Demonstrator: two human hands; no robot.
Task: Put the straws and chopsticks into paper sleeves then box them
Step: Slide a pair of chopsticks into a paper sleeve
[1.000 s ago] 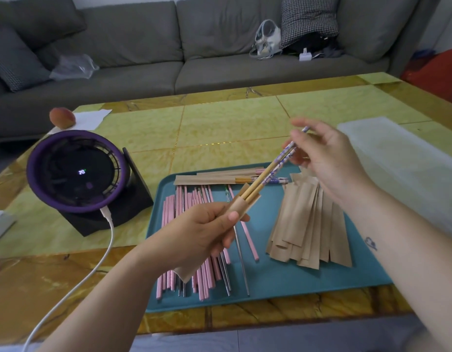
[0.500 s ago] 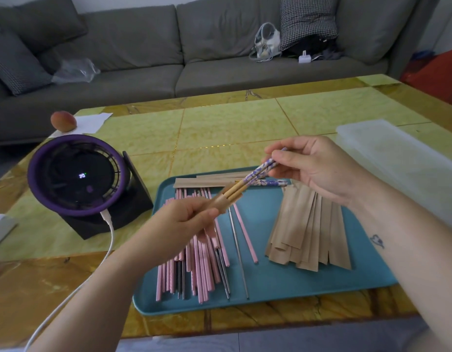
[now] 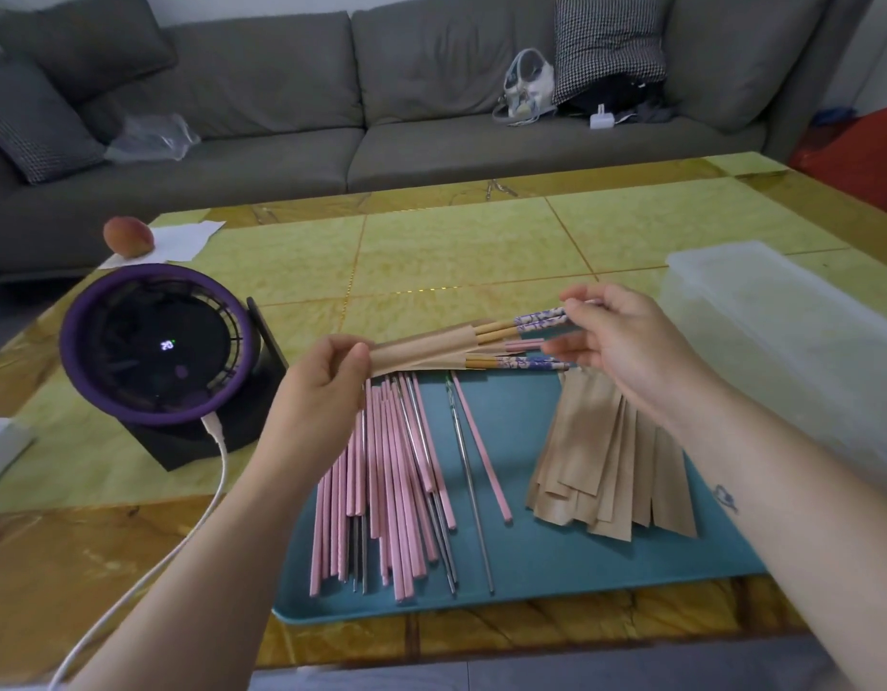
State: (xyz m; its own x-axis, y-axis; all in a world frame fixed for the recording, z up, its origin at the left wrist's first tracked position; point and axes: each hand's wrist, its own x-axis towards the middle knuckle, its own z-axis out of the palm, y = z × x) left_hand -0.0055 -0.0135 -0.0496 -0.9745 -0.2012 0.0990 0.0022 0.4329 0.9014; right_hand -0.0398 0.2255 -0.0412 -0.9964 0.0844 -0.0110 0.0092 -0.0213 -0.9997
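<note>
Left hand (image 3: 327, 376) grips the sleeve (image 3: 421, 347) — right hand (image 3: 626, 349) seemingly pinches the chopsticks (image 3: 529, 323) jutting from it.

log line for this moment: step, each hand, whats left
step: sleeving chopsticks | left hand: grips paper sleeve | right hand: pinches chopstick tops | tray: loose straws, empty sleeves | box: untouched

Wooden chopsticks (image 3: 511, 329) with blue-patterned tops sit partly inside a brown paper sleeve (image 3: 421, 347), held nearly level over the far edge of the teal tray (image 3: 556, 556). A second sleeved pair (image 3: 511, 363) lies just beneath. Pink straws (image 3: 381, 466) and metal straws (image 3: 469, 471) are heaped on the tray's left, with empty sleeves (image 3: 616, 456) fanned on its right. A translucent box (image 3: 790, 341) stands on the surface (image 3: 456, 251), right of the tray.
</note>
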